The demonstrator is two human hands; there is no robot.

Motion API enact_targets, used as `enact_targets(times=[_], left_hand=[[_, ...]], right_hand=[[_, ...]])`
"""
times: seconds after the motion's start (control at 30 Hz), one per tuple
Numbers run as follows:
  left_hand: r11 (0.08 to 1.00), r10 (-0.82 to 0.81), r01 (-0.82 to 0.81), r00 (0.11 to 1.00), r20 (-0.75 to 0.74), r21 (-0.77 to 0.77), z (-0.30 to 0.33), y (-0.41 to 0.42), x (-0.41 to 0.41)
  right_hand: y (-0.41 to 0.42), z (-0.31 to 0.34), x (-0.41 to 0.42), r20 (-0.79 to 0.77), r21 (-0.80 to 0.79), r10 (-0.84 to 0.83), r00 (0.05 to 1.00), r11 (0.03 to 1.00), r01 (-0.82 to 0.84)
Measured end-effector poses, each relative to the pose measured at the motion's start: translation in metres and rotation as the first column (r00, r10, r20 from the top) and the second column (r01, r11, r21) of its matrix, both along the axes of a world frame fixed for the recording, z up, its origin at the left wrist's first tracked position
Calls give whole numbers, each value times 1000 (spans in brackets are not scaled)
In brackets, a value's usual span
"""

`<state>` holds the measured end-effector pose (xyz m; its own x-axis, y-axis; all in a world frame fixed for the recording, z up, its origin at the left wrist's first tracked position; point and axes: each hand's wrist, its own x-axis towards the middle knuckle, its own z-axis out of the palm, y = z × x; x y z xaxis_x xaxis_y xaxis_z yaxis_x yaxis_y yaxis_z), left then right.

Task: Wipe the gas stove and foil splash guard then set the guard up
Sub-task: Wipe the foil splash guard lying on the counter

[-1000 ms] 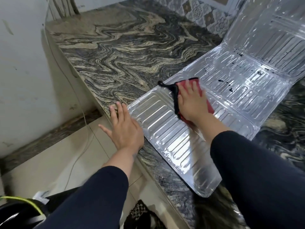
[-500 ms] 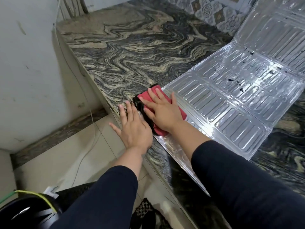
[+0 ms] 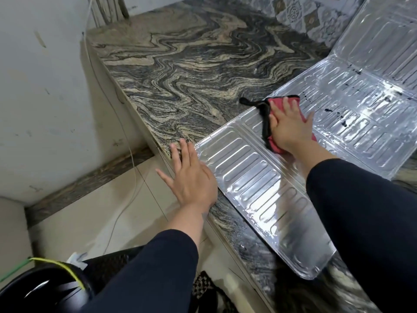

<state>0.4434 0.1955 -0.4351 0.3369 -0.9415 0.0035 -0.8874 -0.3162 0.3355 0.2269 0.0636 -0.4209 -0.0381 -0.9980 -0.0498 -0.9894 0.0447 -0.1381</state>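
— Foil splash guard (image 3: 259, 175) lay flat on the marble surface (image 3: 191, 64), right? Where exactly?

— Along the near right part of it, unfolded. Its long axis ran from the near right corner, which overhung the surface edge, away toward the far right, where the last panel tilted up against the tiled wall (image 3: 300, 16).

— And the hands?

— Right hand (image 3: 290, 127) pressed the red cloth (image 3: 293, 102) flat onto the middle panels, fingers straight and slightly spread, clamped on nothing. Left hand (image 3: 191, 175) rested with its fingers straight and a little apart, at the guard's left edge, steadying it.

— How would you have advised wiping it?

— I'd judge light, even pressure best, strokes running along the embossed ribs, since thin foil creases easily. The left hand should pin the sheet so it didn't slide off the edge. Dark specks (image 3: 329, 110) sat just right of the cloth; those looked like the next patch to work.

— The stove?

— Not in view.
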Motion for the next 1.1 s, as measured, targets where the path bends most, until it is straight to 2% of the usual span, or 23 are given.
enact_targets(times=[0.13, 0.33, 0.4, 0.47, 0.53, 0.6, 0.67, 0.83, 0.9, 1.0, 1.1], left_hand=[[1000, 13, -13, 1000, 3, -6, 0, -1, 0], [1000, -1, 1, 1000, -31, 0, 4, 0, -1], [1000, -12, 12, 999, -32, -8, 5, 0, -2], [1000, -20, 19, 999, -27, -11, 6, 1, -1], [1000, -24, 24, 999, -27, 5, 7, 2, 0], [1000, -28, 28, 999, -29, 11, 6, 1, 1], [1000, -24, 24, 1000, -13, 2, 5, 0, 1], [994, -46, 40, 997, 60, 97, 17, -1, 2], [997, -38, 31, 995, 94, 77, 30, -5, -1], [980, -200, 197, 973, 116, 39, 46, -12, -16], [930, -365, 358, 924, 111, 81, 48, -14, -36]], right_hand=[[17, 1, 19, -3, -22, 1, 1000, 1000, -1], [95, 3, 39, -5, -25, 300, 954, 953, -300], [118, 2, 22, -5, -18, 340, 941, 940, -340], [134, 4, -9, 14, -27, 267, 963, 963, -267], [146, 4, -46, 27, -36, 101, 994, 994, -100], [157, 5, -74, 5, -23, -66, 998, 998, 66], [163, 5, -80, -8, -11, -137, 991, 991, 137], [174, 6, -50, 27, -6, -127, 992, 992, 127], [185, 6, -31, 50, -12, -104, 993, 994, 104], [207, 6, 10, 88, -13, -34, 996, 999, 35], [233, 3, 55, 137, -46, 42, 990, 998, -36]])
